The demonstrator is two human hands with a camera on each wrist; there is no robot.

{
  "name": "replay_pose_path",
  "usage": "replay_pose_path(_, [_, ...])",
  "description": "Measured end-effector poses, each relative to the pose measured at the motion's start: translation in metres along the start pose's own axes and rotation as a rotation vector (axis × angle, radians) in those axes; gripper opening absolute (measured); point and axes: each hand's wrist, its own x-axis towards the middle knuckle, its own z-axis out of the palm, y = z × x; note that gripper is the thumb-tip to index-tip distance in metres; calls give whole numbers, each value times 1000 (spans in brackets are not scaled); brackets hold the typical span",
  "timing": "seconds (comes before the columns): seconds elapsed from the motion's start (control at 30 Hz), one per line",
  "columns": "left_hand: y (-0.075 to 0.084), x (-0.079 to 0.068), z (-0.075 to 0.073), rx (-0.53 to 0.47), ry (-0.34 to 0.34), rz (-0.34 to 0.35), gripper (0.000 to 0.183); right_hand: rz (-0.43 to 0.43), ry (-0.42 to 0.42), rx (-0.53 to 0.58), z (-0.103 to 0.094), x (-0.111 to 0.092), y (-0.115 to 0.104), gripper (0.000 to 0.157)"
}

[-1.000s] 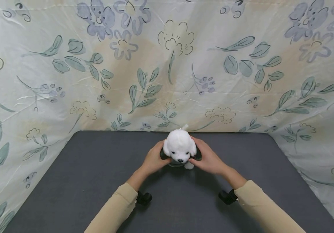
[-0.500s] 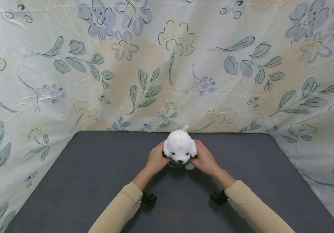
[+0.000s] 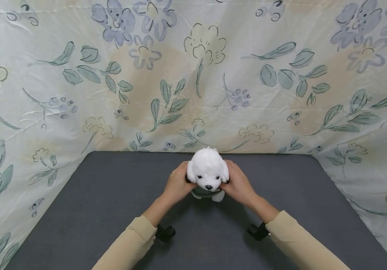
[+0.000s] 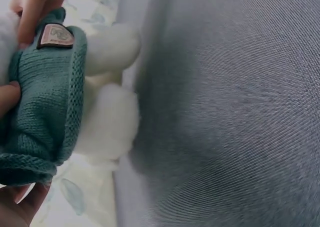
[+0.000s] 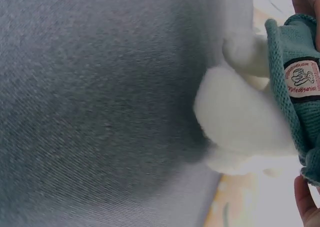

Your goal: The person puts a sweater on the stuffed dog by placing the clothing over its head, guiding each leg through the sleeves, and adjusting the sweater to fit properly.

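A white plush dog (image 3: 208,167) faces me near the far side of the table. It wears a green knitted sweater (image 4: 42,102), with a small dark-edged patch (image 5: 303,79) on it. My left hand (image 3: 177,183) grips one side of the dog, thumb in front under the ear. On the other side my right hand (image 3: 240,184) holds it the same way. In the wrist views the white legs (image 5: 240,114) stick out below the sweater. Whether the feet touch the table I cannot tell. Most fingertips are hidden behind the dog in the head view.
A dark grey table (image 3: 95,210) spreads under both arms. Behind it and at the sides hangs a pale cloth (image 3: 139,93) with flowers and leaves. Black wrist cameras, left (image 3: 165,233) and right (image 3: 258,231), stick out inward below the wrists.
Both hands have kept hold of the plush dog. Since half a second ago it has tipped or risen slightly, showing more sweater and leg; its tail no longer shows. The forearms have spread a little.
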Motion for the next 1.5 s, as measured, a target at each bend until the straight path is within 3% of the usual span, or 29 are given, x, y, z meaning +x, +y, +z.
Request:
replay_pose_path(0.37, [20,-8,-31,-109,-124,52,54,43,-105,44,-23,1,-23,46])
replay_pose_path(0.57, [26,-10,-39,-164,-199,-1,49,83,-150,79,-29,2,-29,33])
replay_pose_path(0.77, [32,-11,-44,-201,-252,-99,39,201,-231,163,-32,2,-33,27])
replay_pose_path(1.03, [34,-14,-42,-222,-308,-180,34,414,-353,209,-33,3,-36,33])
replay_pose_path(1.3, [27,-21,-30,-240,-423,-349,47,549,-441,193,-26,-3,-31,52])
replay_pose_path(1.5, [18,-27,-14,-274,-424,-433,48,594,-464,193,-18,-5,-23,55])
